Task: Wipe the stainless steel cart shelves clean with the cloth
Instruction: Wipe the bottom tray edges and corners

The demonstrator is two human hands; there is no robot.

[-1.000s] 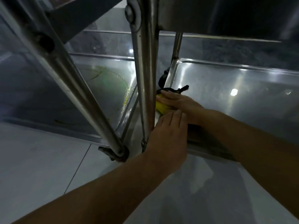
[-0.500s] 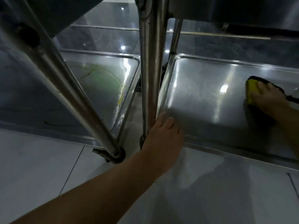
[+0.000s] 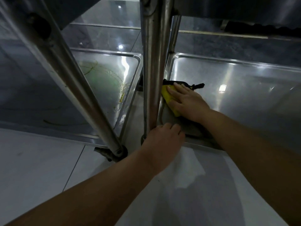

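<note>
Right hand [image 3: 187, 101]: I see it laid flat, fingers straight and together, pressing down on the cloth.
Cloth [image 3: 167, 93]: yellow with a black edge and a black tag – it lies under the fingers in the near-left corner of the right shelf, just beside the upright post.
Right shelf [image 3: 244, 103]: bottom tray of the steel cart, shiny, with light glare on it.
Upright post [image 3: 153, 62]: stands between the two trays, touching the right shelf's left rim.
Left hand [image 3: 162, 141]: at the foot of the post, fingers curled over the shelf's near corner rim; the thumb is hidden from me.
Left tray [image 3: 138, 62]: across the post – it carries a greenish-yellow stain [image 3: 104, 80].
Slanted leg [image 3: 70, 75]: crosses in front of the left tray.
Floor [image 3: 40, 160]: pale tiles.
</note>
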